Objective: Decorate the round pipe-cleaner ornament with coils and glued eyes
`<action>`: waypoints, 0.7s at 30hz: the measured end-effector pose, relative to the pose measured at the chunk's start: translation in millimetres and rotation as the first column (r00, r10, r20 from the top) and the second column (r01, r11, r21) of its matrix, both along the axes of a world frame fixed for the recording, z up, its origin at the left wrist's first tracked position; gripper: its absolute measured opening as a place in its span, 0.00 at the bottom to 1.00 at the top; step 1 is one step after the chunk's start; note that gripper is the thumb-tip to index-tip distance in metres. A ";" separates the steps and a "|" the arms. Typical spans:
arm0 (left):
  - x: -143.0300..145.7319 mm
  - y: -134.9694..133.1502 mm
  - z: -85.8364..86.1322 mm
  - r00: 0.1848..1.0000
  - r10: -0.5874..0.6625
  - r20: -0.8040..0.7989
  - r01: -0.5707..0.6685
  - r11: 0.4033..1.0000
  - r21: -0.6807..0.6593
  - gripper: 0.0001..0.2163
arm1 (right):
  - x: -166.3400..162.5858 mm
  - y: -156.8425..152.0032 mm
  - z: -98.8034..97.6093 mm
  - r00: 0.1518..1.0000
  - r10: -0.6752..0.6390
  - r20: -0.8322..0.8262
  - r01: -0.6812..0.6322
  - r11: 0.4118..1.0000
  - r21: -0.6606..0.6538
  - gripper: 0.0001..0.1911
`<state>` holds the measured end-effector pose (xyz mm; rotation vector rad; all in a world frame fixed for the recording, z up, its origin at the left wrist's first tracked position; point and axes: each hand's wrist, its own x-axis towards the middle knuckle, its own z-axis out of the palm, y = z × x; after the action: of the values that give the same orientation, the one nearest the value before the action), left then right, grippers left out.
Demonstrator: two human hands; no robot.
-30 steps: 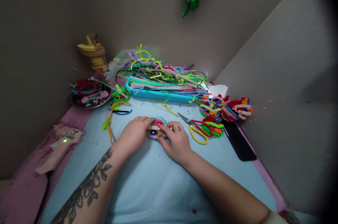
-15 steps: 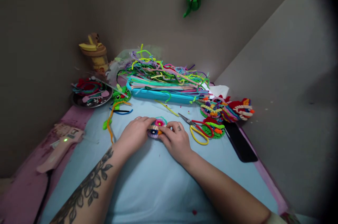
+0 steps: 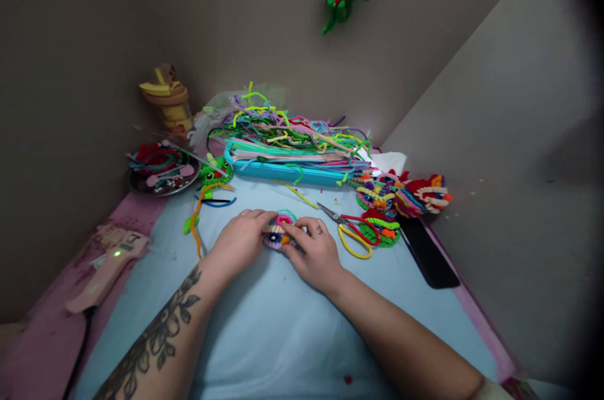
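Both of my hands rest on the light blue table top (image 3: 264, 324) and close round a small pipe-cleaner figure (image 3: 279, 230) with pink, purple, orange and green coils. My left hand (image 3: 240, 239) grips its left side with curled fingers. My right hand (image 3: 315, 252) pinches its right side, fingertips pressed onto it. Much of the figure is hidden between my fingers.
Scissors (image 3: 352, 230) with red and yellow handles lie right of my right hand. A blue tray (image 3: 283, 168) heaped with pipe cleaners sits behind. Finished colourful figures (image 3: 401, 195), a black phone (image 3: 427, 252), a metal dish (image 3: 160, 170), a pink glue gun (image 3: 106, 265) and a green frog figure (image 3: 214, 172) surround them.
My fingers shift slightly on the figure; both hands stay in place. The view wobbles a little.
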<state>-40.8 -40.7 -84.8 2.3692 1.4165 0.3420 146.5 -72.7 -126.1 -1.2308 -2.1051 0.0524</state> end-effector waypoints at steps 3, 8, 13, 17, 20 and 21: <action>-0.8 0.0 -0.2 1.000 0.008 0.011 -0.008 1.000 0.018 0.21 | 2.4 -1.9 1.3 0.999 0.025 -0.046 -0.024 1.000 0.020 0.17; -2.1 1.5 -1.0 0.999 0.029 0.030 -0.030 0.999 0.039 0.21 | 2.4 -1.1 -1.6 0.991 0.035 -0.130 -0.027 0.998 0.057 0.04; -3.6 2.4 -1.0 0.999 0.027 0.043 -0.028 0.999 0.040 0.21 | -4.0 4.7 -8.2 0.991 0.022 -0.132 -0.016 0.999 0.042 0.04; -3.3 2.2 -5.0 0.995 0.029 0.093 -0.035 0.998 0.060 0.21 | -2.6 4.7 -7.1 0.975 0.030 -0.221 -0.030 1.000 0.005 0.03; -8.3 4.9 -6.4 0.982 0.068 0.175 -0.079 0.995 0.055 0.20 | 7.5 2.3 -2.9 0.938 0.012 -0.345 -0.013 1.000 -0.003 0.04; -13.3 6.5 -4.0 0.974 0.099 0.202 -0.112 0.992 0.052 0.19 | 12.2 1.5 -1.5 0.925 -0.005 -0.381 0.004 1.000 -0.002 0.04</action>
<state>-54.1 -34.1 -88.8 2.2399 1.4585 0.6431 158.7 -71.2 -127.5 -1.1221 -1.7626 0.2707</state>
